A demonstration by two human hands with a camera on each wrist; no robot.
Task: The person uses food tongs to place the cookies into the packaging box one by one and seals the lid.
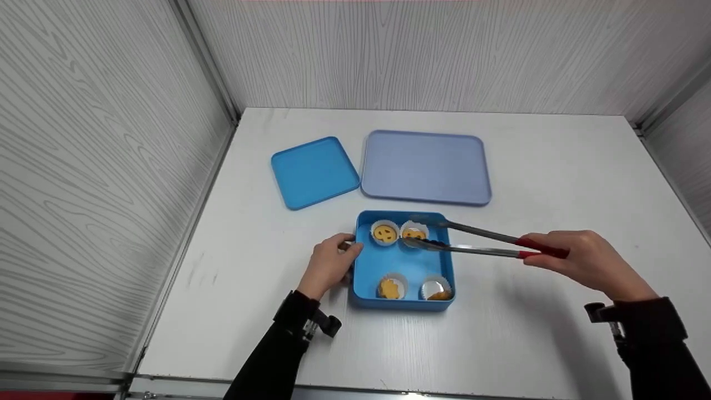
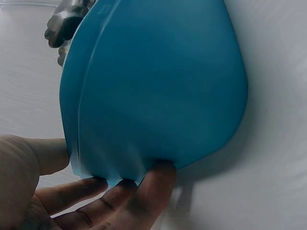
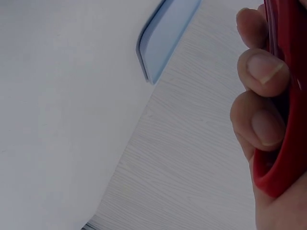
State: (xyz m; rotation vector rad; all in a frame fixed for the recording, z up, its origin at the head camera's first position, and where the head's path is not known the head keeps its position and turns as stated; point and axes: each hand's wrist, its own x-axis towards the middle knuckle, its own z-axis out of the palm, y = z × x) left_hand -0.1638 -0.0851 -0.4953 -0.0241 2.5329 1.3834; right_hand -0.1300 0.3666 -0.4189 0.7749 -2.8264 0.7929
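A blue square box [image 1: 371,265] stands on the table, with a white paper cup and a small yellow cookie in each corner area. My left hand [image 1: 328,265] holds its left wall; in the left wrist view the fingers [image 2: 156,191] press the outside and the thumb lies by the rim. My right hand [image 1: 583,260] grips metal tongs [image 1: 483,251] by their red handles [image 3: 292,110]. The spread tong tips lie over the far right cookie [image 1: 412,234], partly hiding it. Whether they touch it I cannot tell. Beside it sits a round cookie [image 1: 383,233] with holes.
Behind the box, a flat blue square tray or lid [image 1: 315,173] lies at an angle, close to a larger pale lavender tray [image 1: 426,166]. Nearer me in the box are a flower-like cookie [image 1: 389,289] and one low in its cup [image 1: 440,295]. Grey wood-grain panels [image 1: 389,55] enclose the white table.
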